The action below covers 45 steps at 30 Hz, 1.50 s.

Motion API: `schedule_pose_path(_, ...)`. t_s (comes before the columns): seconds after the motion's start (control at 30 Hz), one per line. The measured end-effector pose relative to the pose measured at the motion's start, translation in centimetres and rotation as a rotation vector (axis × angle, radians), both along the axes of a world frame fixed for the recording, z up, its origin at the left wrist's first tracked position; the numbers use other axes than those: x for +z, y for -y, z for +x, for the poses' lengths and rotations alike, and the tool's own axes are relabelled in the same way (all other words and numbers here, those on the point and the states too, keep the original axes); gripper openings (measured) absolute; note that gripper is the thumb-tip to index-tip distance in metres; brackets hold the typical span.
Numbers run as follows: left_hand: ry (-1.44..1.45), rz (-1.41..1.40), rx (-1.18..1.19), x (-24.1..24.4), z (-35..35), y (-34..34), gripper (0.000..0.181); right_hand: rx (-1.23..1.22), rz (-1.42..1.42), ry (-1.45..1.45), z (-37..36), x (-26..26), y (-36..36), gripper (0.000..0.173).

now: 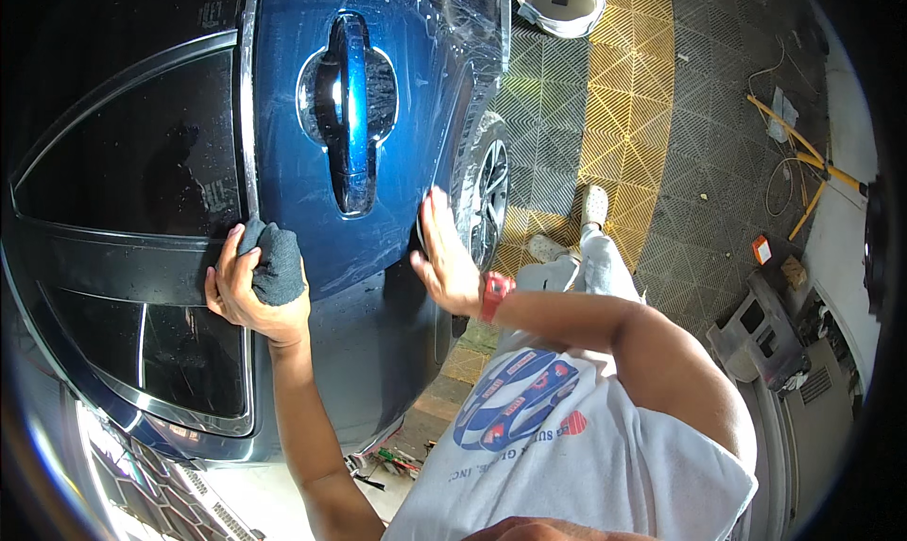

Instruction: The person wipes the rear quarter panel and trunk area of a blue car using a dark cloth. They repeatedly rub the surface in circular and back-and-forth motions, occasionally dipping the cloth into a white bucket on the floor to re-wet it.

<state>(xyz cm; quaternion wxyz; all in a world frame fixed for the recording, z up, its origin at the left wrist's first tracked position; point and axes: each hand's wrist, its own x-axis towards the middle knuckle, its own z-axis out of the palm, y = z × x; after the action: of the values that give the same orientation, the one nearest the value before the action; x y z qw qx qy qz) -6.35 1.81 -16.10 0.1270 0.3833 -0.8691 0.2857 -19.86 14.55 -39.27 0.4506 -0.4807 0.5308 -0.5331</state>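
Note:
My left hand holds a bunched dark grey cloth against the car's side, at the chrome trim below the windows. My right hand, with a red watch on its wrist, lies flat against the blue car door near the wheel arch. A thin pale edge shows beside its fingers; what it is, or whether the hand holds it, cannot be told. Farther along the door is a blue door handle in its rounded recess. Whitish streaks and wet marks cover the door's paint around it.
A car wheel stands close to my right hand. A white bucket with a dark object in it is on the grey and yellow tiled floor. Yellow stand legs, a thin cable, a small orange box and a grey plastic panel lie to the right.

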Motion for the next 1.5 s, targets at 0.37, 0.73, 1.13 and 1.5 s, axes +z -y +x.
schedule_pose_path(0.37, -0.042, -0.035, -0.011, -0.2, -0.4, 0.0, 0.053, -0.245, 0.058, 0.033, 0.7, -0.7, 3.2, 0.078)
schedule_pose_path(0.73, -0.131, -0.082, -0.123, -0.3, -0.3, 0.8, 0.054, -0.239, 0.016, 0.004, 1.3, -1.7, -0.1, 0.074)
schedule_pose_path(1.13, -0.392, -0.139, -0.158, -1.7, 1.0, 0.2, 0.045, -0.083, -0.234, -0.16, -0.2, -4.3, 4.1, 0.071)
schedule_pose_path(1.5, -0.089, 0.289, 0.09, -2.3, -5.6, 1.2, 0.021, -0.021, 0.192, 0.457, -6.2, -4.0, 11.7, 0.079)
